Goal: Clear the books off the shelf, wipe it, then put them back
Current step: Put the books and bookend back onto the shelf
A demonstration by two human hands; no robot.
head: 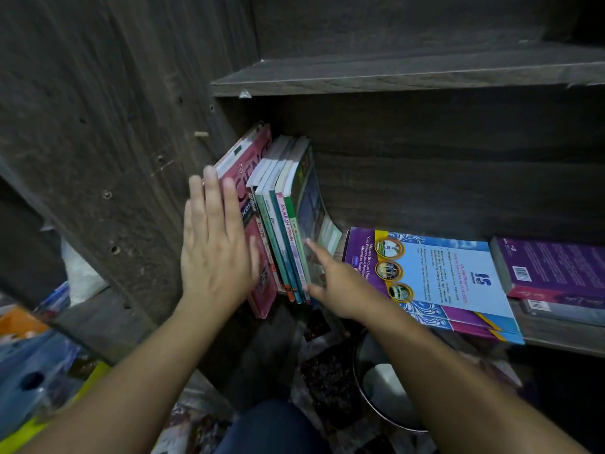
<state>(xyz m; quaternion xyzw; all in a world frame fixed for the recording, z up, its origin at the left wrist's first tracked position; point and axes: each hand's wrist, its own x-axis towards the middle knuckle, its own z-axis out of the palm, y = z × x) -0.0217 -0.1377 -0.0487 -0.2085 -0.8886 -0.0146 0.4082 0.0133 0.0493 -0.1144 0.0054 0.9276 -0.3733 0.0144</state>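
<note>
Head view: left hand [212, 253] flat, fingers straight, pressing tall pink science book [257, 154] at frame centre. Right hand [340, 290] spread, index finger touching green-covered end book [307, 204]; row upright in dark wooden shelf [425, 191].

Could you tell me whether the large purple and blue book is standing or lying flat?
Lying flat: the purple and blue book rests cover up on the shelf.

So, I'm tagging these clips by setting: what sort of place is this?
Likely a home study or storage corner: a dark wood-grain bookshelf holds upright school workbooks and flat-lying books, with clutter piled on the floor.
</note>
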